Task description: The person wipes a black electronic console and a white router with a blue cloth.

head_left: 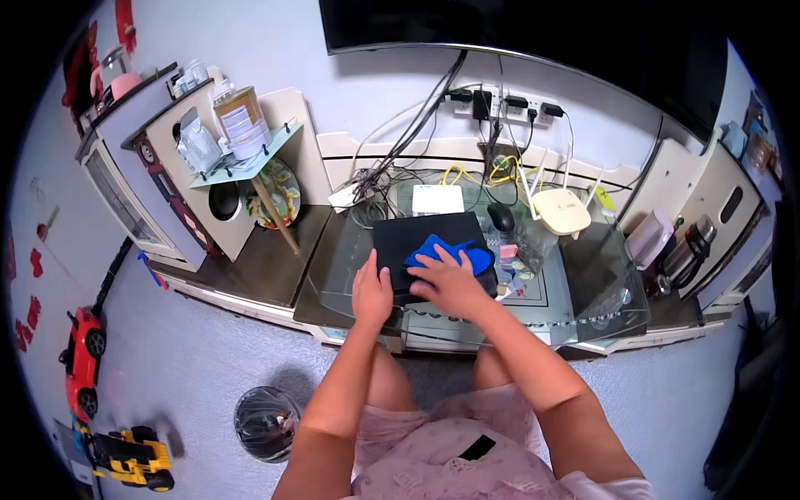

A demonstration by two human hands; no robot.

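Head view: right hand (448, 283) pressed flat, fingers spread, on blue cloth (450, 252) atop black box (421, 237); left hand (372, 293) open, resting on box's left edge (cloth just beside it).

The cloth (446, 252) is bright blue. It lies on a flat black box (427, 236), and both hands rest there. The glass stand (600, 283) under the box is clear with a dark look. At its back edge sits a small white box (437, 199), and near its back right corner a round white box with white sticks (561, 210). Yellow wires (475, 173) and black wires (425, 117) hang behind. The wall (275, 50) is pale grey. On the floor (192, 358), which is light grey, stand a red toy car (82, 354), a yellow and black toy truck (133, 457) and a dark round bin (267, 422). The person's dress (433, 450) is pink with a lacy pattern.
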